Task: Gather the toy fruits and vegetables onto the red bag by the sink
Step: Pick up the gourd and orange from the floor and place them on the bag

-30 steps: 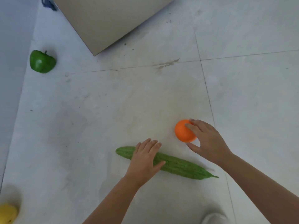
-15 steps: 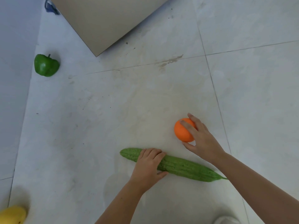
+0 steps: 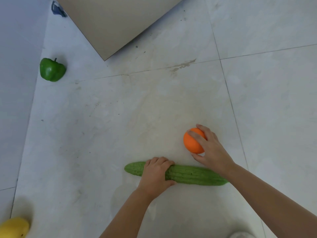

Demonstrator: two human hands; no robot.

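A long bumpy green gourd (image 3: 192, 175) lies on the pale tiled floor, and my left hand (image 3: 157, 174) is wrapped around it near its left end. Just above it sits an orange toy fruit (image 3: 193, 143); my right hand (image 3: 211, 150) grips it from the right side, fingers over its top. A green bell pepper (image 3: 52, 70) rests on the floor at the far left. A yellow toy fruit (image 3: 13, 228) shows partly at the bottom left corner. The red bag and the sink are out of view.
A beige cabinet or box corner (image 3: 113, 23) juts in from the top. A dark blue object (image 3: 57, 9) peeks out beside it at the top left. A white shoe tip (image 3: 240, 235) shows at the bottom edge.
My left hand went from resting flat over the gourd to curling its fingers around it. My right hand closed more firmly over the orange fruit. The view shifted slightly.
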